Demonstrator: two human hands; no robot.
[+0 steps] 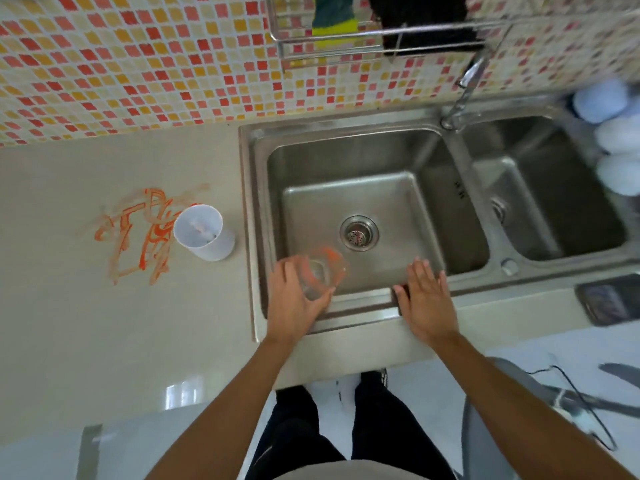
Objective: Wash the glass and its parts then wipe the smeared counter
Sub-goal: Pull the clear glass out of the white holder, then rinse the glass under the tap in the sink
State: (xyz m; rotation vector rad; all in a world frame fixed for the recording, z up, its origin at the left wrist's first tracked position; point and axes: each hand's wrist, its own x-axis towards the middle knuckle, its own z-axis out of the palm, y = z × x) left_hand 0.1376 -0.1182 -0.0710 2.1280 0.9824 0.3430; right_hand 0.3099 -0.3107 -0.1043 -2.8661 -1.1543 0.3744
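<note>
My left hand [294, 299] grips a clear glass [323, 271] streaked with orange, holding it over the near left corner of the left sink basin [433, 216]. My right hand [424, 299] hovers with straight fingers over the basin's front rim and holds nothing. On the counter left of the sink stands a white plastic cup [204, 232] with small parts inside. An orange smear [138, 233] spreads over the counter beside that cup.
A tap [465, 88] rises behind the divider between the two basins. A wall rack [346, 39] holds a green-yellow sponge [334, 19] and a black cloth [427, 26]. Pale blue-white round things [614, 140] sit at the far right. A dark tray [609, 303] lies right of the sink.
</note>
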